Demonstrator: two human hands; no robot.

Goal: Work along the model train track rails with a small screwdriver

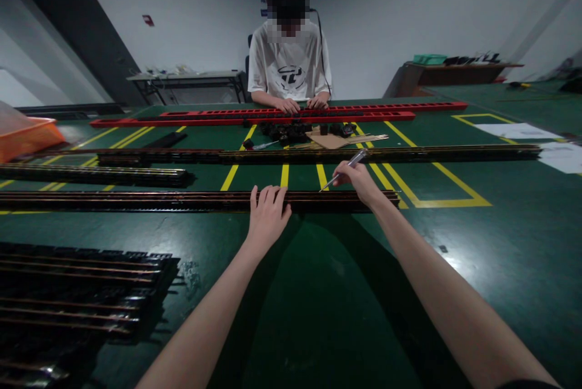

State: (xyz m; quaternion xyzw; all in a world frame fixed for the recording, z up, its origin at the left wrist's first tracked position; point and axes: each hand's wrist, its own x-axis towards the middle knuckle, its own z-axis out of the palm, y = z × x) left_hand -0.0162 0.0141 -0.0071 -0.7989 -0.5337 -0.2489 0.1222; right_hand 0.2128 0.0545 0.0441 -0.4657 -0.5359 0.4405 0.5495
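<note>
A long black rail (182, 201) with thin copper-coloured strips along its top lies across the table in front of me. My left hand (269, 214) rests on it with fingers spread over the top and the thumb at the near side. My right hand (357, 182), nearer the rail's right end, is closed around a slim screwdriver (357, 157). The screwdriver tilts down to the left, and its tip meets or hovers just over the rail's top; I cannot tell which.
Behind lie another long dark rail (431, 154), a shorter rail (136, 176), a cardboard piece (328, 138) and red rails (386, 116) where a co-worker's hands (300, 104) work. Stacked rails (82, 292) lie near left, an orange bin (34, 137) far left, papers (518, 130) right.
</note>
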